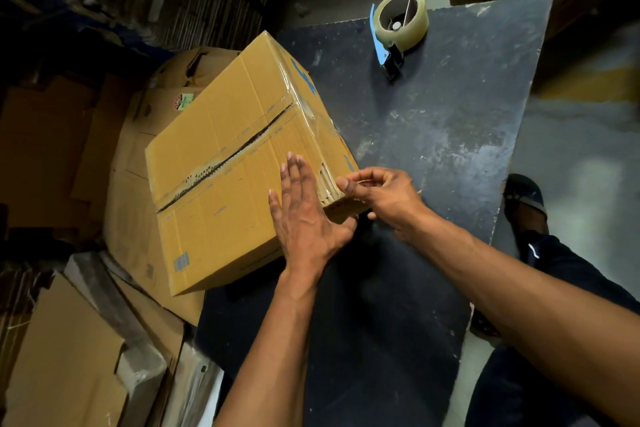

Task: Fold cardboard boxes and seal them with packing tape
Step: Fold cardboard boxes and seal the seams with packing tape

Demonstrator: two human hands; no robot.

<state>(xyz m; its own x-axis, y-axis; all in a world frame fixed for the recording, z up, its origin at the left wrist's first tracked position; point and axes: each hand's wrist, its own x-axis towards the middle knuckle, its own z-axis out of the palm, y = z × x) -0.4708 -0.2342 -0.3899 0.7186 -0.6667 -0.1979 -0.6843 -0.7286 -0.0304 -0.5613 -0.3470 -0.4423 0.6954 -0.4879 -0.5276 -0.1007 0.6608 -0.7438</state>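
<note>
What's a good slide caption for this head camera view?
Left hand flat on cardboard box, right hand pinching tape at its corner.

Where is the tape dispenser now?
Head view, upper right: the tape dispenser lies on the dark board's far edge, beyond the box, untouched by either hand.

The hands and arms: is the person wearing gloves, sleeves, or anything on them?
No. The left hand and right hand are bare, without gloves, rings or a watch in view. Both forearms are uncovered as far as the picture shows, with no sleeves visible.
</note>
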